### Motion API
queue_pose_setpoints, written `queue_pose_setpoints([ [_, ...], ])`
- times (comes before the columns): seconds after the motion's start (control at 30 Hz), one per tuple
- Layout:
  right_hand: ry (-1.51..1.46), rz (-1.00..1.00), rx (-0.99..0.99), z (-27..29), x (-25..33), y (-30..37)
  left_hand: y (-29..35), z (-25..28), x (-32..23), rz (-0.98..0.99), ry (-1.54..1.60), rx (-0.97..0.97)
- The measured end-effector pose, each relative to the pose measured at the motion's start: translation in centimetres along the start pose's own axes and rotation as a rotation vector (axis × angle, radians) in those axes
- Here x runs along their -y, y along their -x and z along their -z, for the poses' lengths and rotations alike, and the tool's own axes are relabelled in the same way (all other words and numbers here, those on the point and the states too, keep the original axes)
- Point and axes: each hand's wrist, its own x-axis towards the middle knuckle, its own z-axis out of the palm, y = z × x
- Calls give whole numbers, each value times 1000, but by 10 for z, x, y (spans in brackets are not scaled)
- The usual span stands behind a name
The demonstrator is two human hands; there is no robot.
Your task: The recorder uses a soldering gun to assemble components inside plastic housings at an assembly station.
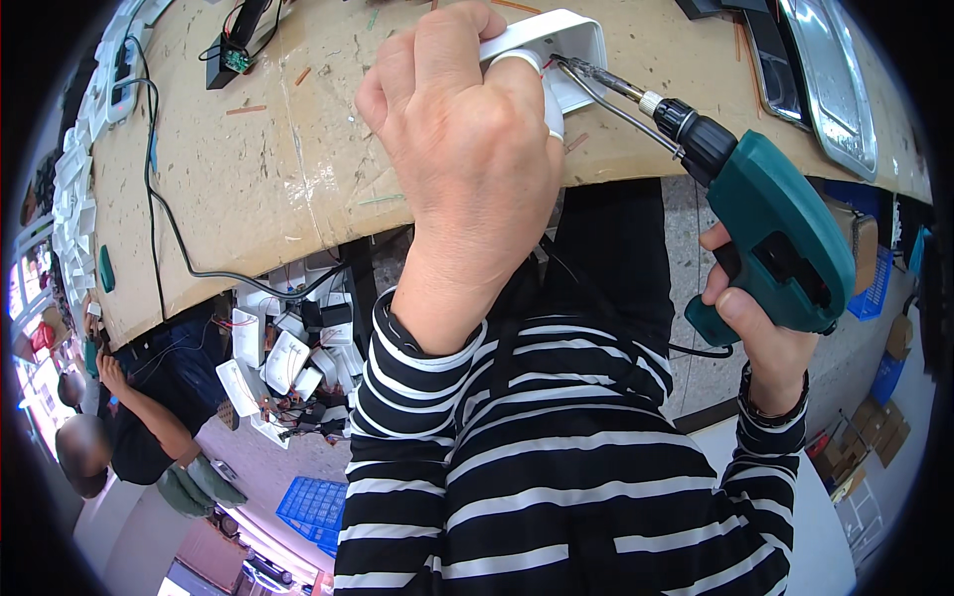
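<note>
My left hand point(472, 139) is closed around a white plastic housing point(586, 38) at the far edge of the view, its fingers curled over the near side. A small red wire end shows inside the housing. In my right hand point(760, 328) is a green soldering gun point(790, 214), gripped by its handle with fingers around the trigger. Its dark hot tip and the thin metal feed tube point(621, 114) reach left into the housing's opening, close to the wire. Whether the tip touches the wire is too small to tell. My left hand hides much of the housing.
A cardboard-covered bench point(328, 139) carries copper-coloured strips, a black part with a green circuit board point(237, 62) and a black cable point(154, 179). A shiny tray point(835, 89) lies at right. Below left are piled white housings point(288, 360), a blue crate point(313, 509) and another person's arm point(154, 417).
</note>
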Motion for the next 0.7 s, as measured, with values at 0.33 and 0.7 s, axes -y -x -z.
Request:
queue_pose_setpoints([
  [0.33, 3, 29, -17, 0, -1, 3, 2, -9, 1, 105, 128, -14],
  [0.7, 5, 43, -13, 0, 1, 4, -9, -72, 7, -87, 683, -878],
])
